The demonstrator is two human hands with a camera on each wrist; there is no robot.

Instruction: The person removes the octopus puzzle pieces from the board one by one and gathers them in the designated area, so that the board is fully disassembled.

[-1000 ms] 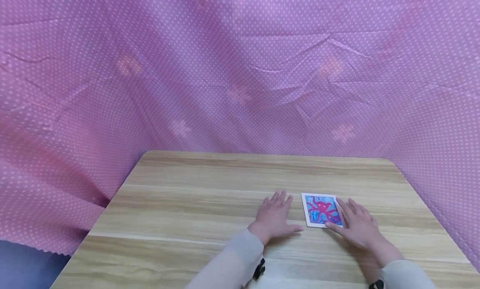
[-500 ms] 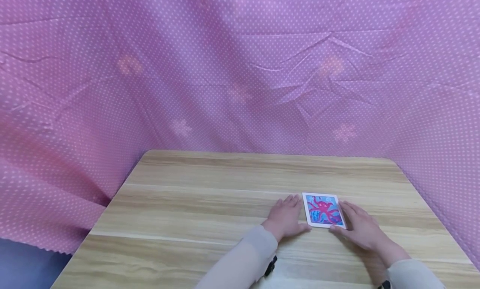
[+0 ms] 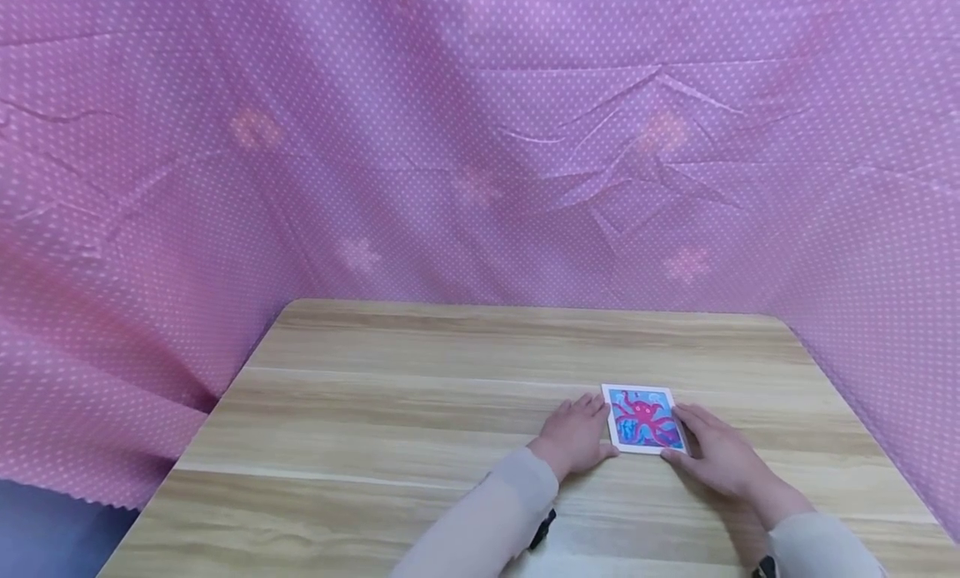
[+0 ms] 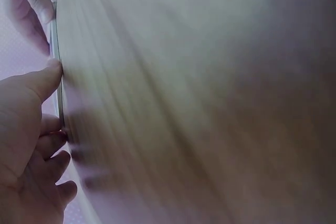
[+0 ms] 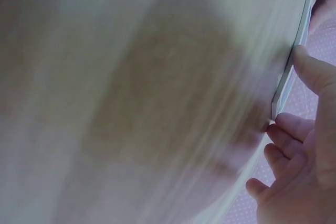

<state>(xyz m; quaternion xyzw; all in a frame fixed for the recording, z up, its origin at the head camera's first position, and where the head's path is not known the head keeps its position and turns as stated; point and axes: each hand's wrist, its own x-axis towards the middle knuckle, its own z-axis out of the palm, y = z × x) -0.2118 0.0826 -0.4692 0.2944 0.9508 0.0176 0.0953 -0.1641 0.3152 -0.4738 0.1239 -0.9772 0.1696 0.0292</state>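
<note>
A thin square board with a pink octopus picture and a white border lies flat on the wooden table. My left hand holds its left side, thumb by the near left corner and fingertips along the left edge. Around the near right corner, my right hand grips it, with the thumb at the near edge and fingers on the right edge. The left wrist view shows the board's thin edge between thumb and fingers. In the right wrist view, the right thumb also meets that edge.
Pink polka-dot cloth hangs behind the table and along both sides. The table's far edge runs below it. Pale sleeves cover both forearms, and a black band shows under the left wrist.
My left hand has moved right, from apart from the octopus picture board to its left edge. My right hand stays at the right side; the board has barely shifted.
</note>
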